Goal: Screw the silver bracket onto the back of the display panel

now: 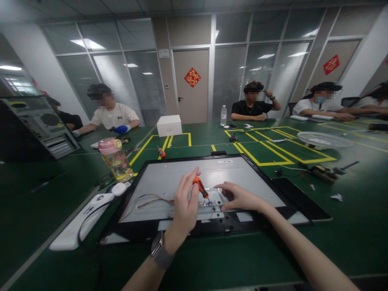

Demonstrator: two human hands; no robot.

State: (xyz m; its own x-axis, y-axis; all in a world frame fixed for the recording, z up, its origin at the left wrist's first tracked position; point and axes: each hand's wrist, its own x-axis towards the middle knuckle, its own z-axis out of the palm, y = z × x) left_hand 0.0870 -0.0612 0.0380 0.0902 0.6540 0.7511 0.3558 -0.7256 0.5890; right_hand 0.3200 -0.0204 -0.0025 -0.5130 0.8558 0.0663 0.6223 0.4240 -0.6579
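Resting up against the orange-and-black screwdriver (201,188) is the left hand (185,200), fingers pretty straight with the handle's top end beside them; honestly can't tell from here whether that grip is clamped on it or just leaning on it. The screwdriver's tilted, with its lower end down at the metal bracket (209,204) near the front edge of the display panel (242,173). The right hand (242,197) is just across from it, thumb and index finger spread apart at the bracket, nothing visible between them. The panel lies flat on the green surface (212,258), grey back up in a black frame, with thin wires (151,197) running left from the bracket area. Off to the left there's a white power strip (80,224) and a pink-lidded bottle (114,159). Past the panel: a red screwdriver (161,152), a white box (169,126) marked 4, and some people seated along the far side.
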